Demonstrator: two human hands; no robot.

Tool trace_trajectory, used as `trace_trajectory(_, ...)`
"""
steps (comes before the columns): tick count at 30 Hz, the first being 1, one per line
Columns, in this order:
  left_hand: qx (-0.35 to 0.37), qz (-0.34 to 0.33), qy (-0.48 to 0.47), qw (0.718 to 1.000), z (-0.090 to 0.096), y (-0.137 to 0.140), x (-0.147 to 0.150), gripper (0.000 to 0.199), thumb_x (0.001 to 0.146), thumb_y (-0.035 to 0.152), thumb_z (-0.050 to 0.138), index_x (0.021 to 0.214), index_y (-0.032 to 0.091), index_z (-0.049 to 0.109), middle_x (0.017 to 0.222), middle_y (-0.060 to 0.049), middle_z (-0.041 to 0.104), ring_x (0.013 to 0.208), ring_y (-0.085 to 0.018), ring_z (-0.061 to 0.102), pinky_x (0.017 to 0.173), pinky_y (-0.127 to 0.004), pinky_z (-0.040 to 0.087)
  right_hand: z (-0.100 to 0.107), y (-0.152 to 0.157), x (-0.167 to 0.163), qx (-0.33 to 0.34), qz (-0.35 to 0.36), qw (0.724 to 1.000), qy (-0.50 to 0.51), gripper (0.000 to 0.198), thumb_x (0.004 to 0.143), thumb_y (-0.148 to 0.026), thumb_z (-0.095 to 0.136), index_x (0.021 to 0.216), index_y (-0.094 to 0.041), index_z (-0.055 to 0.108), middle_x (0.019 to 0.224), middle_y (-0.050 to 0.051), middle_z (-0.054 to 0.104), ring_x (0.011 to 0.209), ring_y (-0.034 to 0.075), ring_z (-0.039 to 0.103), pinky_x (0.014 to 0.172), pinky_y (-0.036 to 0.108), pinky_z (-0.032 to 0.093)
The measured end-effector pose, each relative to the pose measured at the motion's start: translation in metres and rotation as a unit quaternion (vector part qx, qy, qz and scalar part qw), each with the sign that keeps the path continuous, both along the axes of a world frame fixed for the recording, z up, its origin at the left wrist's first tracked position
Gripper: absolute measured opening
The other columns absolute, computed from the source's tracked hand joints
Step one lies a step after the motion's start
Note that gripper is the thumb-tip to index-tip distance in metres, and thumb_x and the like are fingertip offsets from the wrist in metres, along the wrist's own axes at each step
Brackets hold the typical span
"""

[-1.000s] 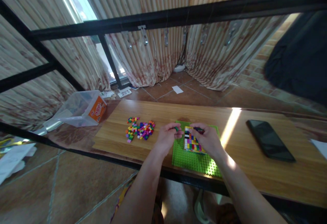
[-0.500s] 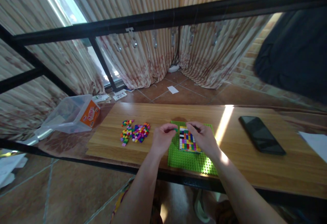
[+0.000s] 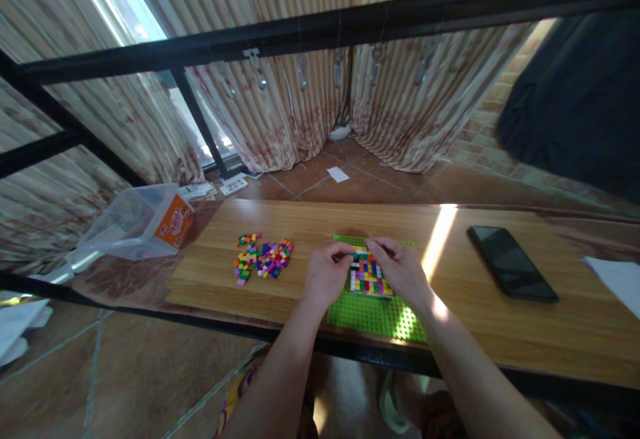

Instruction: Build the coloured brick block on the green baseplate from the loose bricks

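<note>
A block of small multicoloured toy bricks [image 3: 367, 275] sits on a green studded baseplate [image 3: 360, 315] in front of me. My left hand [image 3: 327, 269] is closed in a pinch at the block's far left corner, holding a small green brick [image 3: 351, 254] between thumb and index finger. Around the block's right side my right hand [image 3: 397, 267] is curled, with its thumb at the far edge; its other fingertips are partly hidden. To the left, loose coloured bricks [image 3: 274, 259] lie in a spread-out pile on the wooden table [image 3: 210, 295].
A black phone [image 3: 511, 262] lies on the table's right side, with white paper [image 3: 613, 282] beyond it. Left of the table stands a clear plastic box [image 3: 135, 222] with an orange label. A dark metal bar [image 3: 310, 32] crosses in front of the curtains.
My left hand has moved right with the green brick, from beside the block to its far left corner. My right hand stays nearly in place on the block.
</note>
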State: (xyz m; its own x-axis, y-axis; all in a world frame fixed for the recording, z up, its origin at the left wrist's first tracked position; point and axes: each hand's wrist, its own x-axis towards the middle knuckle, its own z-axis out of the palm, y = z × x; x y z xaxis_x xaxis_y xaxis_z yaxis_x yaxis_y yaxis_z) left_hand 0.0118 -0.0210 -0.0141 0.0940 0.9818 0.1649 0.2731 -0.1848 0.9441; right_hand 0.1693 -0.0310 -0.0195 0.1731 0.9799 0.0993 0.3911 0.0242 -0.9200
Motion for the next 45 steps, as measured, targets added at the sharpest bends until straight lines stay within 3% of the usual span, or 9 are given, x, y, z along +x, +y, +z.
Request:
trace_trajectory(11,-0.054,-0.012,-0.079,0.995,-0.016,0.005,0.005,0.016,0.069,0.006,0.066,0.077,0.017,0.075,0.076,-0.002,0.07,0.071,-0.014,0.062,0.07,-0.027,0.051,-0.003,-0.003,-0.002,0.014,0.004,1.0,-0.024,0.033,0.078,-0.045,0.062,0.096,-0.019,0.073,0.095,0.007,0.075,0.086,0.022,0.069,0.081,0.036,0.052)
trace_trajectory(21,-0.088,-0.017,-0.098,0.991,-0.011,0.004,0.005,0.015,0.072,0.012,0.063,0.078,0.017,0.076,0.077,-0.003,0.073,0.072,-0.015,0.065,0.072,-0.027,0.052,0.004,-0.004,-0.008,-0.007,-0.02,0.995,-0.095,0.032,0.076,-0.044,0.064,0.096,-0.021,0.074,0.095,0.007,0.075,0.084,0.023,0.068,0.08,0.037,0.052)
trace_trajectory(30,-0.144,0.006,-0.19,0.971,-0.009,0.002,0.009,0.014,0.069,0.011,0.064,0.077,0.016,0.074,0.075,-0.001,0.071,0.07,-0.013,0.062,0.074,-0.027,0.05,0.005,-0.002,-0.01,-0.035,-0.028,0.995,-0.089,0.031,0.074,-0.041,0.064,0.095,-0.02,0.074,0.093,0.007,0.074,0.082,0.023,0.068,0.078,0.036,0.051)
trace_trajectory(36,-0.197,0.032,-0.268,0.943,-0.006,0.0,0.013,0.016,0.063,0.012,0.068,0.079,0.015,0.07,0.072,0.001,0.065,0.064,-0.009,0.056,0.065,-0.022,0.046,0.005,-0.002,-0.01,-0.029,-0.028,0.996,-0.075,0.029,0.073,-0.041,0.064,0.092,-0.021,0.074,0.092,0.006,0.074,0.081,0.022,0.068,0.077,0.036,0.051)
trace_trajectory(45,-0.18,0.04,-0.242,0.953,-0.015,0.003,0.013,0.015,0.062,0.012,0.069,0.076,0.015,0.065,0.07,0.001,0.062,0.064,-0.009,0.055,0.063,-0.022,0.047,-0.002,0.001,-0.011,-0.026,-0.031,0.999,-0.035,0.031,0.069,-0.042,0.064,0.088,-0.02,0.075,0.086,0.006,0.074,0.075,0.022,0.067,0.071,0.034,0.051)
